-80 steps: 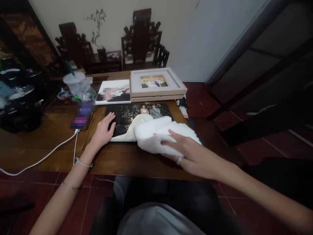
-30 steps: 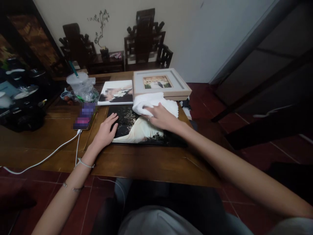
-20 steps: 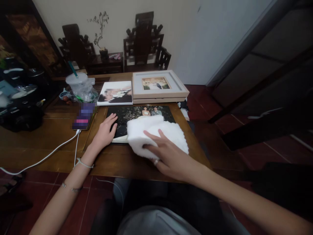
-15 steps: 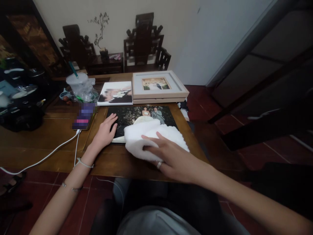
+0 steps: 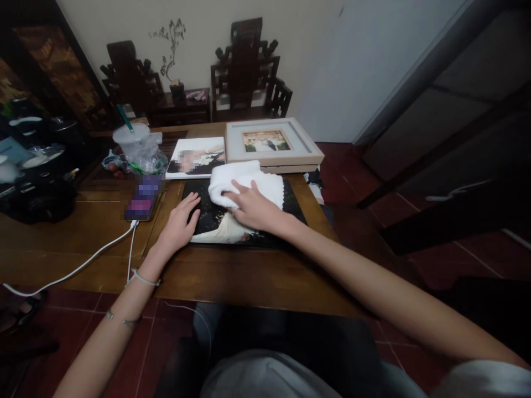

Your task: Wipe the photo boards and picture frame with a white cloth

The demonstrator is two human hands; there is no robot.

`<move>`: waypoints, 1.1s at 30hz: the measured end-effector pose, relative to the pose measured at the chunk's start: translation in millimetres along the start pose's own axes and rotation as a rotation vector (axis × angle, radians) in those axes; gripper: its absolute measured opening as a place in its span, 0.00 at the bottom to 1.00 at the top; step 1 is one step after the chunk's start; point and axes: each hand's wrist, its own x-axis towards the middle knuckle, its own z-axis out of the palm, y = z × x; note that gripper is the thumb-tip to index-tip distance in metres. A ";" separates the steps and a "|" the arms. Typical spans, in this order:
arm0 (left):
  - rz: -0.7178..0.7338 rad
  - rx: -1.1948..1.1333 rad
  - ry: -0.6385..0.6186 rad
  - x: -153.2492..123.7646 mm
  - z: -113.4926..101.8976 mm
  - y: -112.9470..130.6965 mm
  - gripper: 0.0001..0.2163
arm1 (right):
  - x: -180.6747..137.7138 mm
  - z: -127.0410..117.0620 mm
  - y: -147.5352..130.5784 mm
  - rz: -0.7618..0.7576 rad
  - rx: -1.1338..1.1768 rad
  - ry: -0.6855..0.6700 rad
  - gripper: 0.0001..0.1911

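A dark photo print (image 5: 215, 224) of a couple lies flat on the wooden table (image 5: 83, 232). My left hand (image 5: 178, 221) rests on its left edge, fingers stretched out flat, pinning it down. My right hand (image 5: 251, 207) presses a folded white cloth (image 5: 244, 182) onto the far half of the print, fingers lying on top of the cloth. The cloth hides the couple's figures.
Behind the print lie a second photo (image 5: 194, 157) and a light wooden frame (image 5: 274, 143). A phone (image 5: 141, 199) with a white cable (image 5: 74, 265) sits to the left, beside a plastic cup in a bag (image 5: 136, 145). Dark chairs (image 5: 249, 72) stand by the wall.
My right hand has slid the white cloth from the near right part of the print up to its far side. My left hand has stayed in place.
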 end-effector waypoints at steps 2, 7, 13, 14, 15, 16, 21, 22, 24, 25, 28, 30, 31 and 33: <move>-0.002 0.001 0.000 0.0 0.2 -0.2 0.19 | -14.4 6.0 -15.3 0.008 -0.025 -0.043 0.27; 0.006 0.009 -0.001 0.6 1.3 -2.3 0.19 | -67.0 1.6 -53.5 -0.112 0.065 -0.102 0.27; 0.018 0.008 0.007 0.9 1.4 -2.7 0.19 | -99.5 -29.8 -64.6 -0.173 0.262 -0.201 0.22; 0.014 0.007 0.005 0.9 1.2 -2.3 0.19 | -97.3 -33.7 -61.3 -0.163 0.267 -0.201 0.20; 0.010 0.008 0.001 0.9 1.0 -2.0 0.18 | -92.9 -36.4 -57.0 -0.153 0.258 -0.198 0.19; 0.006 0.008 -0.002 1.0 0.8 -1.7 0.18 | -86.6 -37.9 -51.9 -0.143 0.237 -0.193 0.18; -0.007 -0.002 -0.002 0.7 0.9 -0.6 0.19 | -37.2 -28.0 -22.0 -0.061 0.077 -0.093 0.19; -0.009 -0.006 0.000 0.6 1.0 -0.4 0.19 | -25.8 -23.8 -16.4 -0.057 0.063 -0.067 0.21; -0.013 -0.012 0.007 0.3 1.1 0.0 0.19 | -3.7 -14.8 -6.7 -0.084 0.047 -0.020 0.21; -0.013 -0.014 0.009 0.1 1.1 0.1 0.19 | 6.1 -10.4 -2.9 -0.100 0.040 -0.003 0.21; -0.008 -0.019 0.013 0.1 1.2 0.3 0.18 | 26.0 0.0 2.0 -0.091 0.008 0.030 0.22; -0.006 -0.021 0.014 0.4 1.3 0.0 0.18 | 28.6 4.3 -1.0 -0.060 -0.028 0.027 0.24; -0.006 -0.021 0.014 0.5 1.3 -0.2 0.18 | 26.4 5.8 -4.5 -0.050 -0.046 0.020 0.25; -0.004 -0.019 0.008 0.6 1.1 -0.6 0.19 | 15.6 8.0 -14.4 -0.049 -0.066 -0.007 0.27</move>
